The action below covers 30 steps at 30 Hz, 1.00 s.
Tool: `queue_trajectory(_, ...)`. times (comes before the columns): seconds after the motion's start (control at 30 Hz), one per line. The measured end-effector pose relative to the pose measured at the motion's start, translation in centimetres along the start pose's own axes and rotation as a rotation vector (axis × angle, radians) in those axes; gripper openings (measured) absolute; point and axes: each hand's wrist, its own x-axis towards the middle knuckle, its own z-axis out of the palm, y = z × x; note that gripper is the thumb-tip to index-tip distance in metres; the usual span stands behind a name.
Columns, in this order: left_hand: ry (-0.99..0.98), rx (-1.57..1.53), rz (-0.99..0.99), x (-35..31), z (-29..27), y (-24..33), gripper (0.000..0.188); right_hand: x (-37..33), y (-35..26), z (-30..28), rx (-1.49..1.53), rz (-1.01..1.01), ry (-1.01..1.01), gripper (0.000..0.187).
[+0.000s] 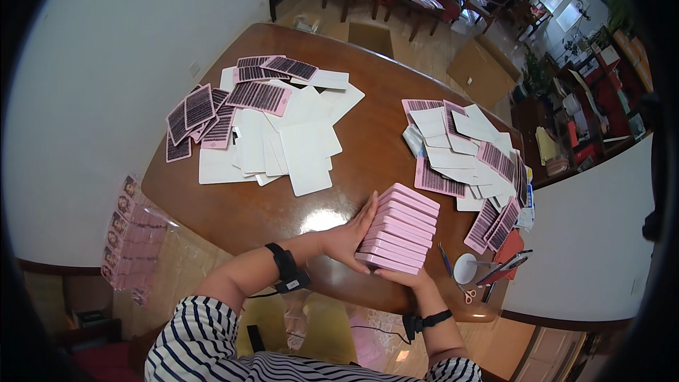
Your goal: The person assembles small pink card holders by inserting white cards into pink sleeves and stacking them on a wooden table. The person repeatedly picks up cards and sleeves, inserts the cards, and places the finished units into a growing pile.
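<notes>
A stack of flat pink boxes [399, 230] stands near the front edge of the table, leaning slightly. My left hand [351, 238] presses against the stack's left side, fingers stretched along it and thumb at the near corner. At the near end, my right hand [404, 278] grips the lowest boxes; its thumb shows, while most of its fingers are hidden. Beyond my left hand lie loose white cards [304, 152] and pink cards with dark rows [258, 97]. A second mixed pile of white cards [453, 159] and dark-rowed pink cards [496, 160] spreads to the right.
Right of the stack lie a blue pen [444, 258], a round white stand [465, 269], a phone [513, 260] and scissors [469, 296]. Wrapped pink packages [131, 240] are piled beyond the table's left edge. Cardboard boxes [483, 67] stand past the far edge.
</notes>
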Motion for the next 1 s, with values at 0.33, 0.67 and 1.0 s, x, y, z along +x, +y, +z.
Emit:
queue_trajectory(0.33,0.125,0.031,-0.135,0.0,-0.6,2.1,0.145,1.0,-3.3,0.0,-0.223,-0.064,0.051,0.079)
queue_trajectory(0.67,0.393,-0.939,-0.501,-0.4,-7.9,13.7,0.112,4.8,-17.3,3.1,0.403,0.107,0.050,0.100)
queue_trajectory(1.0,0.237,-0.909,-0.585,-8.6,-35.7,10.9,0.113,27.8,-29.2,13.7,0.745,0.189,0.121,0.067)
